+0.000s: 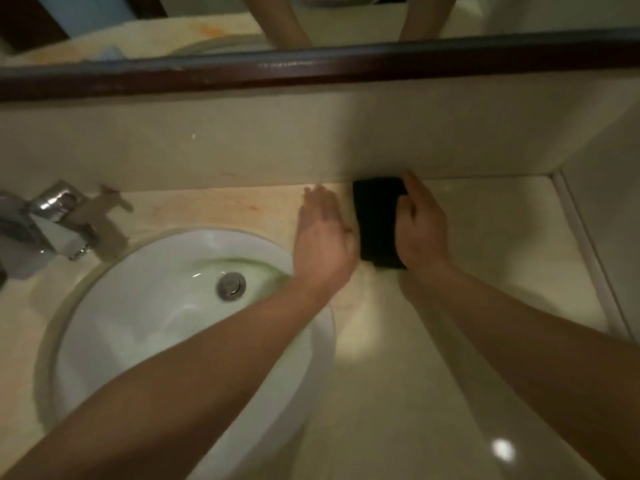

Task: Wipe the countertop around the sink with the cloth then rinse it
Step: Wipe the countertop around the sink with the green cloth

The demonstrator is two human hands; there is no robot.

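Beside the round white ceramic sink (145,317), the right grip (420,233) clasps a black folded cloth (375,220) at the beige wall (311,140), the left grip (323,237) spread flat between.

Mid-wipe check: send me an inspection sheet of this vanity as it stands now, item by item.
Surface: beige countertop; orange-brown staining behind the sink.
Job's things: dark cloth on the countertop, against the backsplash; white sink with a greenish smear near the drain stopper; chrome faucet, no stream visible.
Clutter: nothing seen.
Hands: right hand grips the cloth's right edge; left hand lies flat on the countertop just left of the cloth, blurred.
Cables: nothing seen.
Surroundings: dark-framed mirror above the backsplash.
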